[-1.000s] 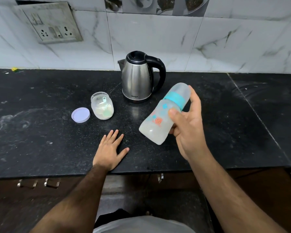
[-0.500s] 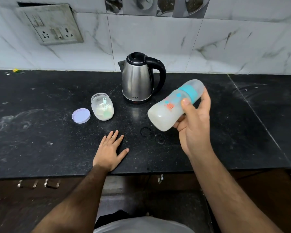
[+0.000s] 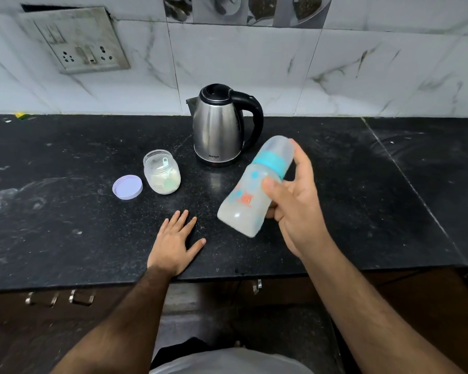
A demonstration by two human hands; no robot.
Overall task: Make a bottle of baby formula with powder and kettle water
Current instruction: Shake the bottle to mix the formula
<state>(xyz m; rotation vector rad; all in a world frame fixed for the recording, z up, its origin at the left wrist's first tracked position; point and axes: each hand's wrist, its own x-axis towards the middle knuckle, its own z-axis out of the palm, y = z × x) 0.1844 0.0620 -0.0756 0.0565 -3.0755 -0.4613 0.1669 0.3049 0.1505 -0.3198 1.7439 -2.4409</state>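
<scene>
My right hand grips a capped baby bottle with a teal collar, held tilted above the counter, its base down-left and its cap up-right. Cloudy white liquid fills it. My left hand rests flat on the black counter with its fingers straight. A steel kettle with a black handle stands at the back near the wall. Left of it is an open powder jar with a scoop inside, and its lilac lid lies beside it.
A wall socket plate is mounted on the tiled wall at upper left. The counter's front edge runs just under my left wrist, with drawer handles below. A seam crosses the counter at the right.
The bottle swung up and to the right half a second ago and has now dropped back down-left, more upright. My left hand has stayed put on the counter.
</scene>
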